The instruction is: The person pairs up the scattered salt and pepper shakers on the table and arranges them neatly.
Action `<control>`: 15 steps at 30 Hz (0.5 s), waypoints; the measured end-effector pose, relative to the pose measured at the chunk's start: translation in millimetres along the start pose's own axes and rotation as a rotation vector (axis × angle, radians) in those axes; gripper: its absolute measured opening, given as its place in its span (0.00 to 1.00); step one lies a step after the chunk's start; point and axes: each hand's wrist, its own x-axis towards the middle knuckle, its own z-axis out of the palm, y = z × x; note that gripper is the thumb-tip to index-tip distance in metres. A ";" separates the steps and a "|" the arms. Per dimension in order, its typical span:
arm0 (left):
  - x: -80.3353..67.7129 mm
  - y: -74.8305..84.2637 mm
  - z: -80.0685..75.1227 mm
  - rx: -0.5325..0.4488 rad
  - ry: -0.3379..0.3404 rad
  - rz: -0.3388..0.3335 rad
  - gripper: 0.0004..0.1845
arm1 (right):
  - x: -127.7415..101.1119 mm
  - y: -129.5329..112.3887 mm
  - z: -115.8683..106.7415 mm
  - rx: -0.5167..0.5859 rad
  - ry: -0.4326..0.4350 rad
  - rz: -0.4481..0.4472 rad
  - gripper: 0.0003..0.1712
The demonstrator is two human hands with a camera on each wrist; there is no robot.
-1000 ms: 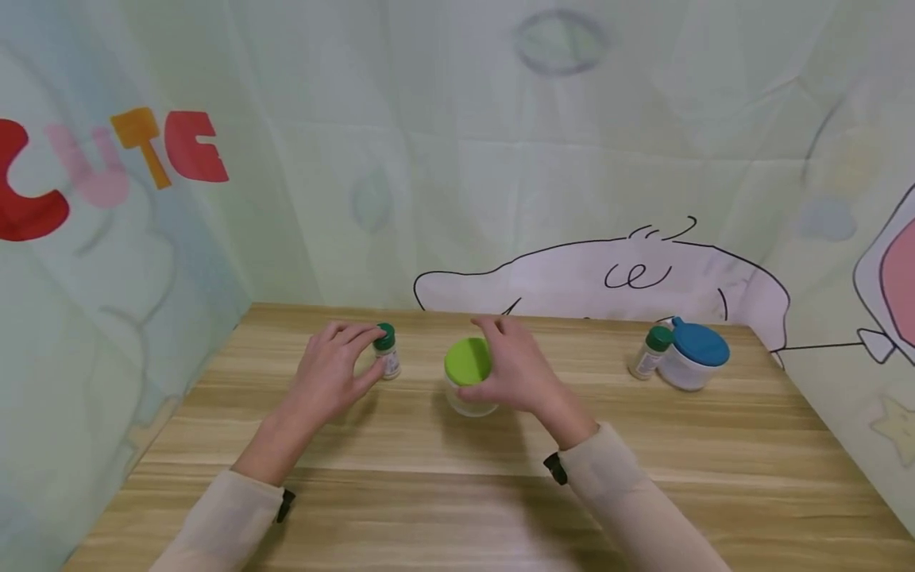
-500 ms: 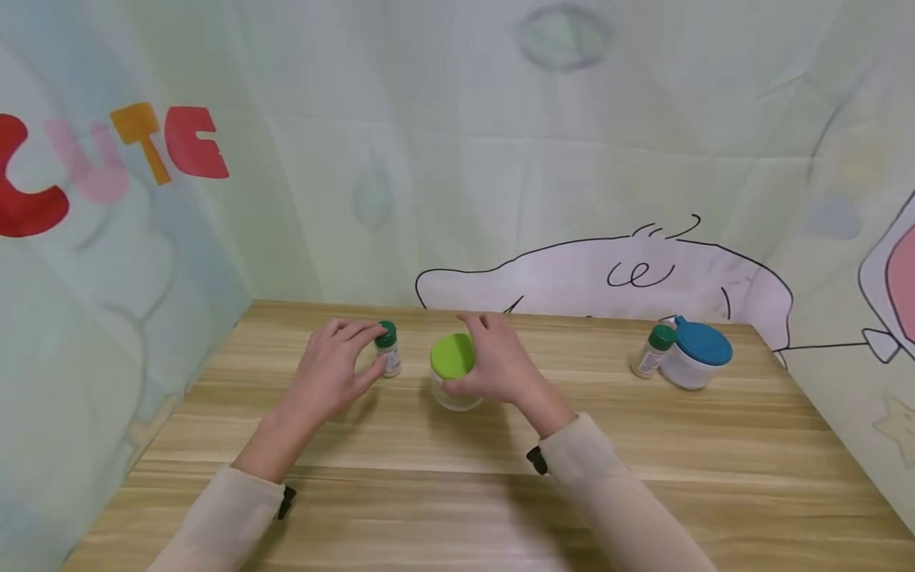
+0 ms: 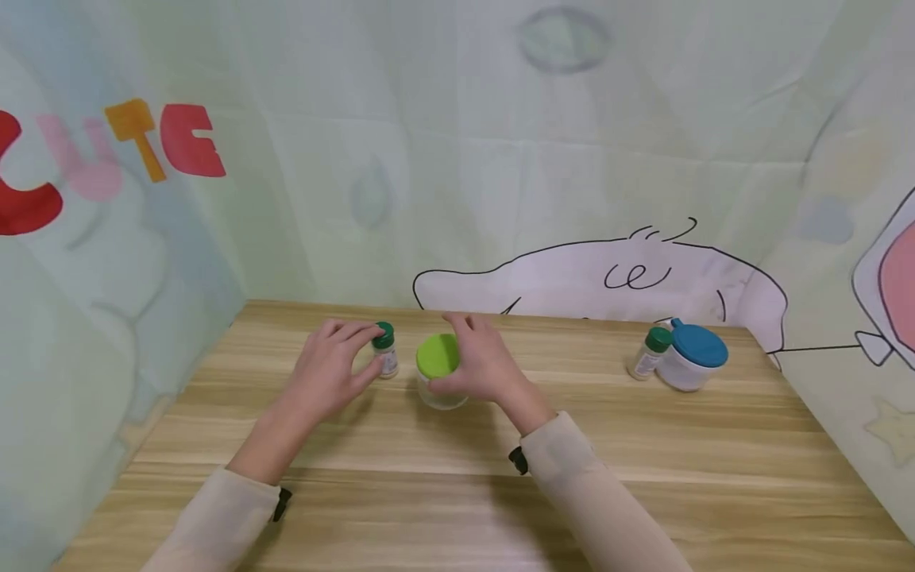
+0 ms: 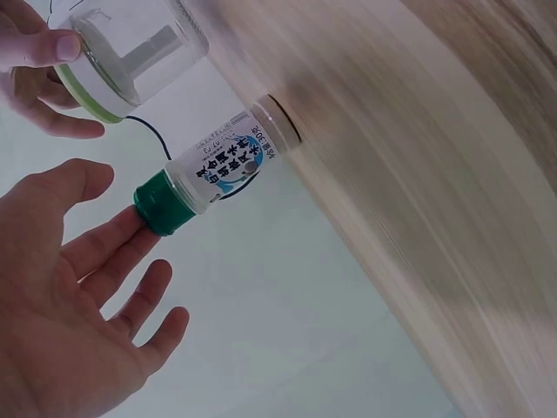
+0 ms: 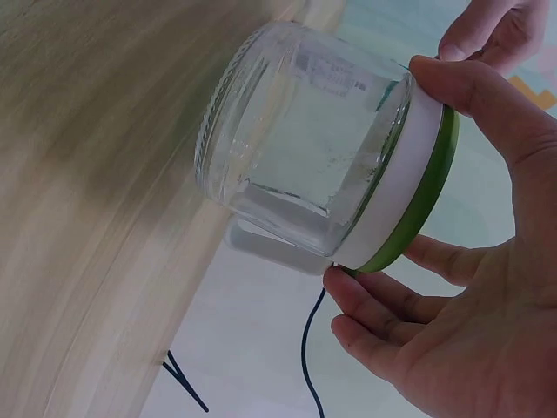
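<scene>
A clear glass jar (image 3: 442,397) with a light green lid (image 3: 438,356) stands upright near the middle of the wooden table. My right hand (image 3: 480,359) grips it at the lid, thumb on the near side and fingers on the far side; the right wrist view shows the thumb and fingertips at the lid's white rim (image 5: 402,178). Just left of the jar is a small seasoning bottle (image 3: 388,363) with a white label and a green cap (image 4: 164,202). Two fingers of my left hand (image 3: 329,367) touch that cap, while the thumb stays apart from it.
At the back right, a second green-capped bottle (image 3: 646,361) stands close beside a white container (image 3: 679,373) with a blue lid (image 3: 700,345). A printed curtain (image 3: 457,159) rises behind the table's back edge and along both sides.
My right hand has moved left with the glass jar, bringing it closer to the small bottle. The left hand and the bottle stay in place.
</scene>
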 end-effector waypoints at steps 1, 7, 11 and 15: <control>-0.4 -0.3 -0.3 -0.004 0.000 0.003 0.21 | 0.2 -0.9 0.9 0.001 -0.002 0.004 0.61; -0.7 -1.2 -0.4 -0.005 0.001 0.001 0.21 | 3.0 -4.1 5.2 0.024 -0.013 0.011 0.61; -0.3 -1.8 -0.4 0.006 -0.008 -0.004 0.21 | 5.5 -6.1 7.7 0.029 -0.022 0.014 0.60; -0.2 -2.3 -0.7 0.010 -0.015 -0.003 0.21 | 6.7 -8.1 9.5 0.021 -0.022 0.017 0.56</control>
